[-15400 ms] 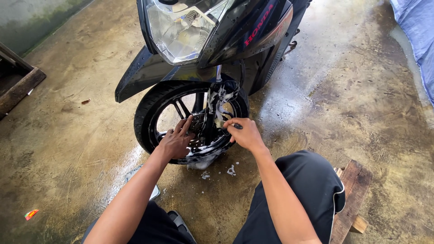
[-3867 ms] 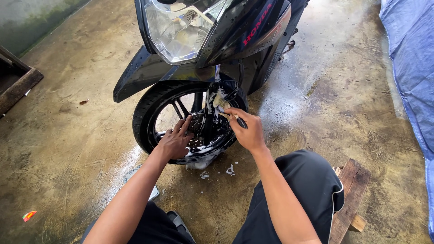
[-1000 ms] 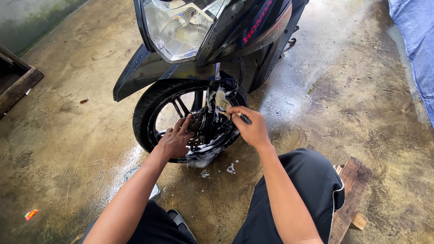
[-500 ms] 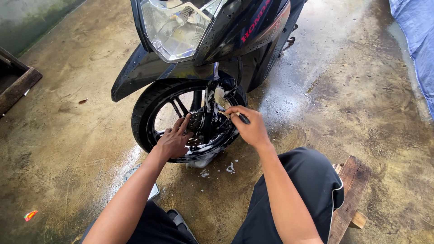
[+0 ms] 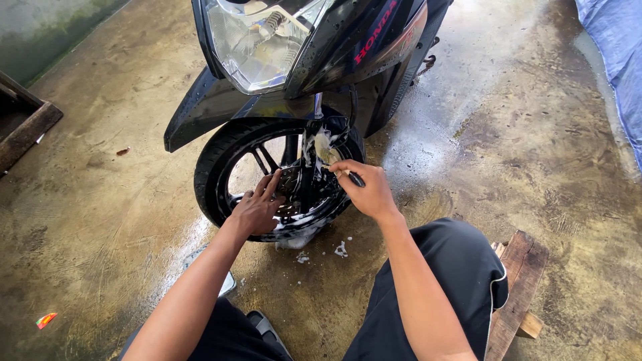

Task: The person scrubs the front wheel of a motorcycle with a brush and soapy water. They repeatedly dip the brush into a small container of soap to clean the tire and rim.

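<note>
A black scooter's front wheel stands on wet concrete, its spokes and hub covered in soap foam. My left hand rests flat on the wheel's rim and spokes, fingers spread. My right hand grips a small dark-handled brush, with its head pressed into the foamy brake area beside the fork. The black front fender and the headlight hang above the wheel.
Blobs of foam lie on the floor under the wheel. A low wooden stool sits under my right leg. A wooden frame stands at the left edge, and a blue tarp at the right. A small red scrap lies at lower left.
Both hands stay on the wheel. My right hand with the brush has shifted slightly along the foamy brake area; the view has drifted a little.
</note>
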